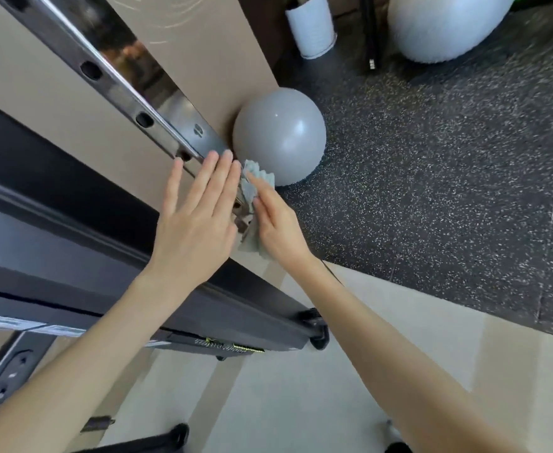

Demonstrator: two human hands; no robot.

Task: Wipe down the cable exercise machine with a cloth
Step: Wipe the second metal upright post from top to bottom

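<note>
The cable machine's chrome upright rail (118,80), with a row of holes, slants down from the upper left beside its dark frame (72,230). My left hand (199,217) lies flat with straight fingers over the rail's lower end. My right hand (276,223) presses a crumpled grey-green cloth (252,188) against the rail's right side, fingers straight along the cloth. The part of the rail under both hands is hidden.
A grey exercise ball (280,134) rests against the beige panel just beyond the cloth. A larger pale ball (441,24) and a white ribbed bin (312,27) stand at the back on the speckled rubber floor (432,165). Machine base parts (229,348) sit near my forearms.
</note>
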